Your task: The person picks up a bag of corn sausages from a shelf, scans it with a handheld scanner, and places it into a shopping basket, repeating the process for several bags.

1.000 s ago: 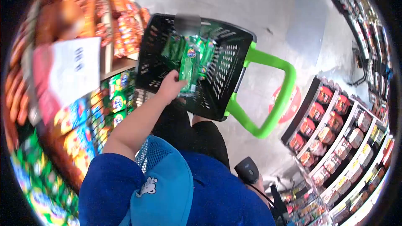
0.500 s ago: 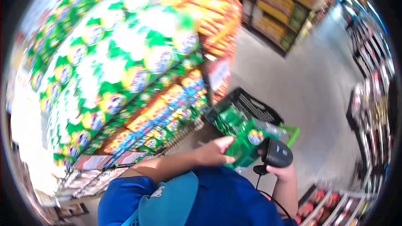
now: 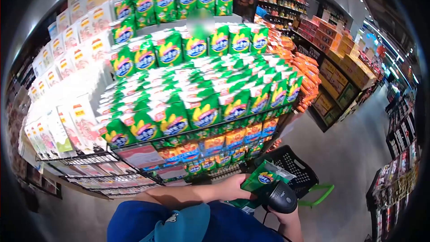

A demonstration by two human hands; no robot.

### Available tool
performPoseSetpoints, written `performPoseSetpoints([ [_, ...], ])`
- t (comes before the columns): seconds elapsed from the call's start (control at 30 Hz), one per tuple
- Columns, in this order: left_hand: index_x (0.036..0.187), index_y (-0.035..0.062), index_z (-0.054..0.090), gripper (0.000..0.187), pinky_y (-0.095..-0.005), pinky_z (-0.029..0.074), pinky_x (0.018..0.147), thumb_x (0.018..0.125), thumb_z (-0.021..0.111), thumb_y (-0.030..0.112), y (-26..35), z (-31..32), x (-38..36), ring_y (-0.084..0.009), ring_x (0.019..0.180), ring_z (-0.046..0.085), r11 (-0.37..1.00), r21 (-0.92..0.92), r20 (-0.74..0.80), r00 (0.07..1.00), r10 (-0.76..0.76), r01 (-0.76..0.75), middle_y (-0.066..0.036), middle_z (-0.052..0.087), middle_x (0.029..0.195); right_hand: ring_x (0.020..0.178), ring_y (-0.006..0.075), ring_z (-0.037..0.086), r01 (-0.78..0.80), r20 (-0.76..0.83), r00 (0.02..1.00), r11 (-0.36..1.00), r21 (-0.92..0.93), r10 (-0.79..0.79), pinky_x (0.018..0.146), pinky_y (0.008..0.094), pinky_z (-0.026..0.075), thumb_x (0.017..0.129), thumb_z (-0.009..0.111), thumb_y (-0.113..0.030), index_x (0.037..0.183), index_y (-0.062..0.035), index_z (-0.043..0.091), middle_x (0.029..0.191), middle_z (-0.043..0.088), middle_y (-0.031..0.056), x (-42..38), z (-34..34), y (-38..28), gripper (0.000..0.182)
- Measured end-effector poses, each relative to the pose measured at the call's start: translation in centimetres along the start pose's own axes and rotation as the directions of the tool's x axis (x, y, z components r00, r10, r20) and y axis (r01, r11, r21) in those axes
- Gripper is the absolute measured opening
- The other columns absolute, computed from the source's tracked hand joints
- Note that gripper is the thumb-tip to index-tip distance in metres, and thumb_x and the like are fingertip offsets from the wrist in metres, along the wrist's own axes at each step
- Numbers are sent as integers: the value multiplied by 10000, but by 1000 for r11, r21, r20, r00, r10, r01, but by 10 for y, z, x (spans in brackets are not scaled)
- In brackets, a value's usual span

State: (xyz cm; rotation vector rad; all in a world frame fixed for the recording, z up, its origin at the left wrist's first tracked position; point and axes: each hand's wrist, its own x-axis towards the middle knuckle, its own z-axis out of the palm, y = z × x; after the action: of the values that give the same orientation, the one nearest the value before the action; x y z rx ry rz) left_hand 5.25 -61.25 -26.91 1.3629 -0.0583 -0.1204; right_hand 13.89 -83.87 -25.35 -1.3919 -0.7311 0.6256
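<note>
Head view, looking down over a blue cap and blue shirt: the left hand (image 3: pixel 234 188) has its grip clamped on a green snack packet (image 3: pixel 264 179), fingers wrapped over the near edge, and holds it low in the frame, just above the black shopping basket (image 3: pixel 293 166) with its green handle (image 3: pixel 320 196). The packet carries a round blue-and-yellow logo; its lettering is too small to read. The right hand (image 3: pixel 280 213) has its grip closed round a black handheld barcode scanner (image 3: pixel 281 197), whose head sits against the lower side of the packet, with a cable trailing down from it. Behind the hands stands a wire display rack (image 3: pixel 134 152) stacked with rows of green packets (image 3: pixel 201 112) bearing the same kind of logo, white packets (image 3: pixel 58 125) to the left, and orange packets (image 3: pixel 304 69) to the right. No writing on any of them can be made out. Orange cartons (image 3: pixel 345 54) line the aisle shelves farther back.
</note>
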Motion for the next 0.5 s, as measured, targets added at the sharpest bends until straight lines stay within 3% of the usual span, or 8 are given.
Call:
performPoseSetpoints([
  [0.1,1201,33,541,445,-272,462,871,792,707,85,10,-13,-31,-102,967,577,1000,-25,-96,995,-2,-1,-31,632,1067,1023,142,584,-52,135,990,991,126,35,880,296,470,648,813,-31,1326,52,402,1144,615,106,4,29,-24,798],
  [0.2,1192,27,546,404,-265,462,855,817,684,89,23,-21,-50,-94,941,575,998,29,-120,991,52,-48,-36,637,1056,1030,206,606,-151,215,968,985,84,130,903,368,482,576,821,24,1288,34,455,1135,624,150,9,49,-46,801],
  [0.33,1185,26,553,391,-266,465,845,829,685,116,43,-21,-60,-91,932,572,990,125,-127,989,79,-63,-39,640,1052,1021,203,601,4,157,988,1000,18,-6,909,353,473,580,819,14,1267,26,486,1123,625,112,10,52,-23,764],
  [0.37,1184,26,555,390,-267,467,841,830,686,126,51,-18,-61,-91,931,572,990,128,-131,988,81,-64,-39,640,1050,1023,200,595,1,82,997,1000,21,-3,912,354,470,593,813,4,1257,18,495,1115,624,91,8,56,-23,736],
  [0.47,1248,19,501,461,-265,450,873,841,680,140,52,-18,-50,-100,997,547,991,126,-84,995,47,-36,-56,613,1111,927,181,633,71,-6,997,995,74,-70,825,319,505,602,816,0,1199,38,537,1037,648,111,14,56,-27,660],
  [0.5,1270,18,477,490,-264,444,883,842,680,142,48,-20,-44,-104,1011,540,992,110,-52,997,64,-58,-59,602,1130,903,206,646,72,-46,997,990,124,-66,815,344,517,615,797,14,1211,33,522,1018,655,118,16,54,-29,657],
])
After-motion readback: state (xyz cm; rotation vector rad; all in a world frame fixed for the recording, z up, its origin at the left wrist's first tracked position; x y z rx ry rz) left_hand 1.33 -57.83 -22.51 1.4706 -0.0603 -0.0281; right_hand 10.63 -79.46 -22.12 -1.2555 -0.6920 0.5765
